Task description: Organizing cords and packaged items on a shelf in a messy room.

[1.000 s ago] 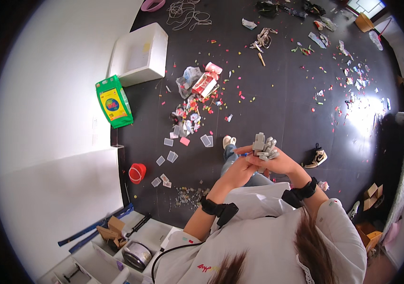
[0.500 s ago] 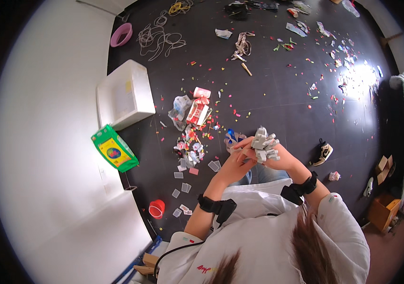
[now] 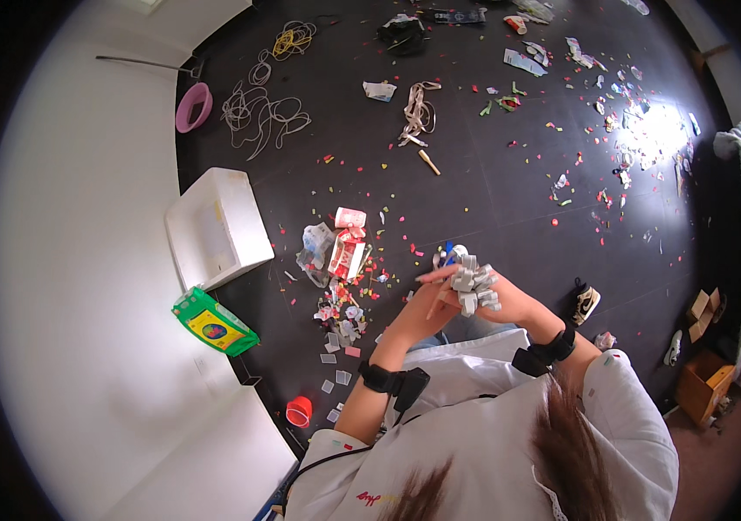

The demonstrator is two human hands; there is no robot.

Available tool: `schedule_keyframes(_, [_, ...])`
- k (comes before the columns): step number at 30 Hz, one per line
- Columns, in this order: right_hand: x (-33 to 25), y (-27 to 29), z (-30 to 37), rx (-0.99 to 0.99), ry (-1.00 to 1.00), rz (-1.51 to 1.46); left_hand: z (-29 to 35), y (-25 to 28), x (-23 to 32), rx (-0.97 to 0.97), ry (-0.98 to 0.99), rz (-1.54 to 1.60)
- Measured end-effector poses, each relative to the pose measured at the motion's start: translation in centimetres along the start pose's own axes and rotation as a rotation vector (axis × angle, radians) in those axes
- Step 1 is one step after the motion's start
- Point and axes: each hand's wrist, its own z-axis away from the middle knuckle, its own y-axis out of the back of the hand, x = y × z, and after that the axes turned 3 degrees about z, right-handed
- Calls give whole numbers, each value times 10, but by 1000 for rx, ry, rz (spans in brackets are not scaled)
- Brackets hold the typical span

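A grey and white cluster of small interlocked pieces [image 3: 473, 286] sits between my two hands, above a dark floor. My right hand [image 3: 513, 304] grips the cluster from the right and below. My left hand [image 3: 427, 301] touches its left side with fingers stretched toward it. Both wrists wear black bands. Something small and blue [image 3: 447, 253] shows just beyond the cluster; what it is I cannot tell.
A pile of small packets and paper scraps [image 3: 342, 286] lies left of my hands. A white box [image 3: 214, 227], a green box [image 3: 212, 323], a red cup [image 3: 299, 410], tangled cords [image 3: 259, 111] and a shoe [image 3: 586, 304] lie on the littered floor.
The view has shifted, so the floor objects sit lower and nearer in the frame. Both hands stay on the grey cluster, with the left fingers now reaching across it.
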Motion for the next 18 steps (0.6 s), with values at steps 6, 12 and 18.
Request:
schedule_keyframes(6, [-27,53,-26,4,121,179,-59,26,26,-25,-90,-72])
schedule_keyframes(12, [-24,77,-50,25,215,244,-98,47,0,-15,-102,130])
schedule_keyframes(18, [-38,114,-87,138,46,89,-155,80,3,-12,-60,39])
